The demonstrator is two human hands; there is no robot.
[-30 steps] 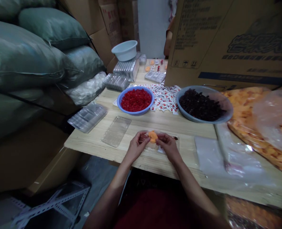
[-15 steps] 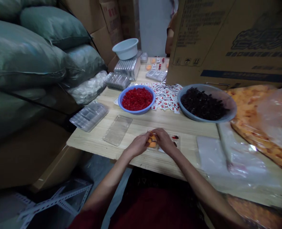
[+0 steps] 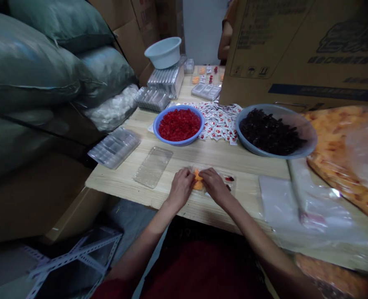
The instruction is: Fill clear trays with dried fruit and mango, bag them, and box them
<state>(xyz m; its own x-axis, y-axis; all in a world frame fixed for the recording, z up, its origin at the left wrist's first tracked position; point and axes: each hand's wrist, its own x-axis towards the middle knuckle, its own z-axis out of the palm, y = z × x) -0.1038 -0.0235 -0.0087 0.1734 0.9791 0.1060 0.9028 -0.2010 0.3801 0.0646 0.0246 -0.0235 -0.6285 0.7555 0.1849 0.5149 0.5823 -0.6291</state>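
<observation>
My left hand [image 3: 180,189] and my right hand [image 3: 213,185] meet near the front edge of the wooden table [image 3: 234,162]. Both pinch an orange piece of dried fruit [image 3: 197,181], pressing it into a clear plastic tray [image 3: 226,182] that lies under them. A small red bit shows in the tray's right compartment. Fingers of both hands are closed on the orange piece.
A blue bowl of red pieces [image 3: 178,124] and a grey bowl of dark fruit [image 3: 274,132] stand behind, with small sachets [image 3: 219,120] between. A clear lid [image 3: 153,166] and stacked trays [image 3: 114,142] lie left. A bag of orange fruit [image 3: 342,153] sits right, a cardboard box [image 3: 299,50] behind.
The hands have lowered the orange piece from just above the tray down into it, closing together over it. The view shifted slightly downward.
</observation>
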